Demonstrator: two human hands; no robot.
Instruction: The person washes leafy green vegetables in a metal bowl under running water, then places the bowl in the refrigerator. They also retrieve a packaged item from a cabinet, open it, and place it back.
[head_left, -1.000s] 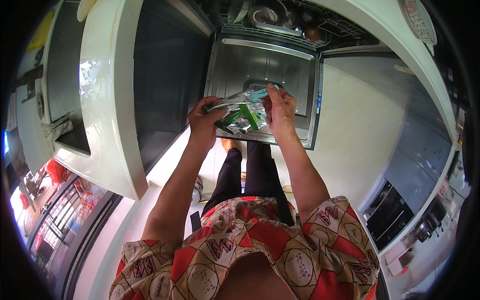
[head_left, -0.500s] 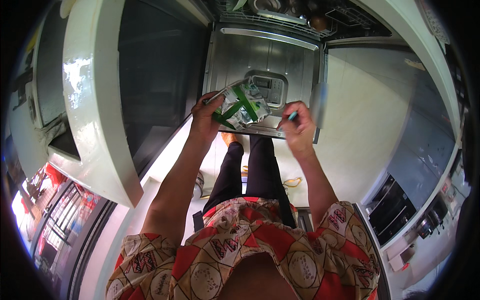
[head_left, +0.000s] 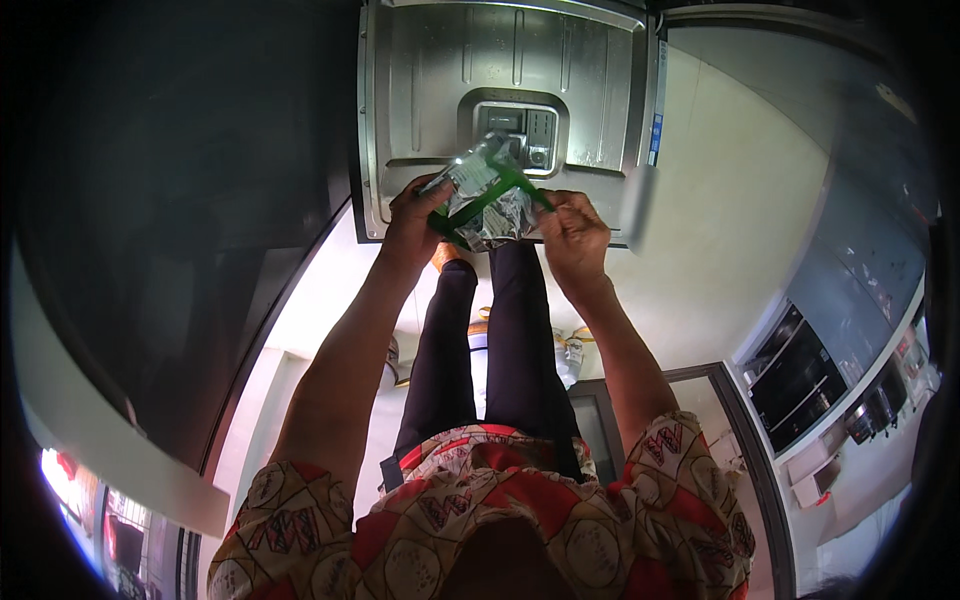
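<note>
We looked straight down from head height at two bare hands holding a packet in the upper centre of the frame. The packet was shiny silver with green strips, crumpled and tilted, and it hung in front of the near edge of a door.

Our left hand, left of centre, gripped the packet's left side, its thumb over the front. Our right hand, right of centre, was closed in a pinch at the packet's right edge, where a green strip ended between the fingertips. We could not tell whether that hand held anything else.

The door was metal, folded down open, and filled the top centre. A dispenser was set into it just above the packet, which hid its lower left part. A dark panel took up the upper left.

Below the hands, our legs in dark trousers ran down the middle to a red and beige patterned shirt along the bottom. Pale floor spread to the right of the door, and a black appliance stood at the right of the frame.
</note>
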